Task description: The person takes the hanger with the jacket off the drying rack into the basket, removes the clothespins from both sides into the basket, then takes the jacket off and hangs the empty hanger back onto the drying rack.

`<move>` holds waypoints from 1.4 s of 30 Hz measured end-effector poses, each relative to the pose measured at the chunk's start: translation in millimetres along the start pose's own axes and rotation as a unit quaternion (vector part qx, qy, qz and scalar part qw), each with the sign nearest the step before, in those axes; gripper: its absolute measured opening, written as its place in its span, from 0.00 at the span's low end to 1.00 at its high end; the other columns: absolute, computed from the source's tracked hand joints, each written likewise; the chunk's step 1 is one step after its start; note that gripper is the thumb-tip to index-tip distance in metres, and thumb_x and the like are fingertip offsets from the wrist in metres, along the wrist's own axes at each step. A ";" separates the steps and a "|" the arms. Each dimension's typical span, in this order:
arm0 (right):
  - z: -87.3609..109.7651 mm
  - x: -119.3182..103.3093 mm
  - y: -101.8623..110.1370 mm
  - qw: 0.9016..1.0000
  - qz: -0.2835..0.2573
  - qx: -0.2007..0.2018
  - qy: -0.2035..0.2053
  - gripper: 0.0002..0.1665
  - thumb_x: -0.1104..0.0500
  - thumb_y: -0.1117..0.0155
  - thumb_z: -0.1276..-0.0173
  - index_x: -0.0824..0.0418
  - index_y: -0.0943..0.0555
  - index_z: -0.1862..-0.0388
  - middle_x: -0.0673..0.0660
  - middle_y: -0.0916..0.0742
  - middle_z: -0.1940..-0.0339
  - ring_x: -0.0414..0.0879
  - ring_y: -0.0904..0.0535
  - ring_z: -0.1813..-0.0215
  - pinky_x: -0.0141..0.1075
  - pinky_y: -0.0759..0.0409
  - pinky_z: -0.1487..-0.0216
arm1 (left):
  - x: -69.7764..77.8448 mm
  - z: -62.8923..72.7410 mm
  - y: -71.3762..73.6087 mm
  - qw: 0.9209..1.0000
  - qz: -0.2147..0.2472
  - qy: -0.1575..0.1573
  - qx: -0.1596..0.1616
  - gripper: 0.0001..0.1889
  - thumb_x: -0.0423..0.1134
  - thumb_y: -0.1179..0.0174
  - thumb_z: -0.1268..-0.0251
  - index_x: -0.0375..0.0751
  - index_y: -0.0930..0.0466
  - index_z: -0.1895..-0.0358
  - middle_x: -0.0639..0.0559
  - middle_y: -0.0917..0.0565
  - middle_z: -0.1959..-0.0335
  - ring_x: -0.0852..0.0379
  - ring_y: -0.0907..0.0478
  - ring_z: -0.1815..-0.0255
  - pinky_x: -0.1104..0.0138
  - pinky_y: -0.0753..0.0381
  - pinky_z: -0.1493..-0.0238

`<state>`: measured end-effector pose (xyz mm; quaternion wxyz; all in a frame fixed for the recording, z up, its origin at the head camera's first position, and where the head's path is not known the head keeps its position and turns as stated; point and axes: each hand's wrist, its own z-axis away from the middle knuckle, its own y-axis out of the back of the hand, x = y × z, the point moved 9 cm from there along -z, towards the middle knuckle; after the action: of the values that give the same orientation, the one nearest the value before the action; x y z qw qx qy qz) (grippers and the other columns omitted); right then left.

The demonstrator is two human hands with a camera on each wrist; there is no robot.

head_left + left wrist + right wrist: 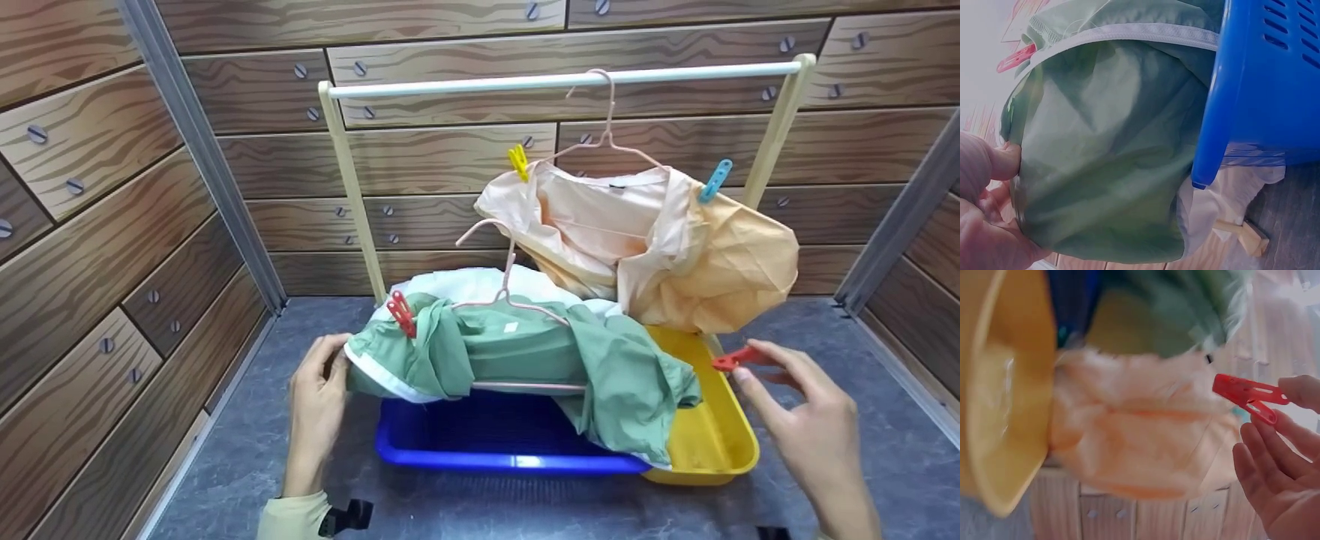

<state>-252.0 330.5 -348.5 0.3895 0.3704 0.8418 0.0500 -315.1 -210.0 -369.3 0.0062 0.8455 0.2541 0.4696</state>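
A green garment with white trim [525, 352] drapes over a pink hanger [507, 289] above the blue basket [517, 461]. A red clothespin [402, 315] is clipped near its left shoulder. My left hand [319, 397] pinches the garment's left edge between thumb and fingers; the left wrist view shows the green cloth [1112, 152] spread beside that hand [991, 202]. Over to the right, my right hand [814, 412] holds another red clothespin [733, 360] by its handles, apart from the garment. In the right wrist view this clothespin [1247, 395] sits between thumb and fingertips.
A peach garment [720, 262] hangs from the rack's white rail [465, 86], with a yellow clothespin [518, 161] and a blue clothespin [716, 181] on it. White cloth [480, 279] lies behind the green garment. The yellow basket [739, 442] stands right of the blue one.
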 end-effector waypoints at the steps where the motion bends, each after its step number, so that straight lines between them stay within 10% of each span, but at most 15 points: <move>1: 1.2 6.8 -0.6 1.000 0.021 -0.005 -0.012 0.24 0.67 0.26 0.41 0.56 0.16 0.45 0.54 0.14 0.54 0.32 0.22 0.56 0.19 0.28 0.54 | -0.2 -0.1 0.0 1.000 0.000 0.001 0.000 0.09 0.27 0.45 0.30 0.41 0.16 0.56 0.53 0.20 0.62 0.57 0.27 0.62 0.70 0.29 0.62; 13: 9.5 57.5 -37.6 0.993 0.065 -0.086 -0.038 0.22 0.64 0.28 0.37 0.62 0.18 0.44 0.59 0.14 0.55 0.21 0.26 0.60 0.15 0.29 0.59 | 0.3 0.9 -1.0 1.000 0.013 -0.004 0.000 0.09 0.28 0.45 0.30 0.41 0.17 0.56 0.53 0.21 0.62 0.57 0.27 0.61 0.70 0.29 0.61; 24: 13.6 68.3 -52.4 0.992 0.068 -0.101 -0.044 0.24 0.60 0.29 0.36 0.62 0.21 0.41 0.60 0.15 0.51 0.34 0.22 0.54 0.15 0.29 0.57 | 3.6 0.3 -1.1 1.000 -0.007 -0.006 0.000 0.09 0.28 0.44 0.30 0.43 0.16 0.56 0.55 0.20 0.60 0.59 0.27 0.58 0.69 0.30 0.56; 42: -0.6 -8.4 -40.4 0.998 -0.026 -0.054 -0.004 0.19 0.65 0.35 0.31 0.59 0.19 0.42 0.53 0.16 0.49 0.36 0.22 0.51 0.20 0.27 0.52 | -3.1 0.8 -5.4 1.000 -0.002 0.004 0.001 0.09 0.29 0.44 0.30 0.44 0.16 0.56 0.55 0.20 0.62 0.58 0.27 0.61 0.68 0.30 0.58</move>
<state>-272.5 296.0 -357.9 0.4133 0.3273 0.8456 0.0836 -318.1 -206.5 -373.6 0.0056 0.8429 0.2562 0.4732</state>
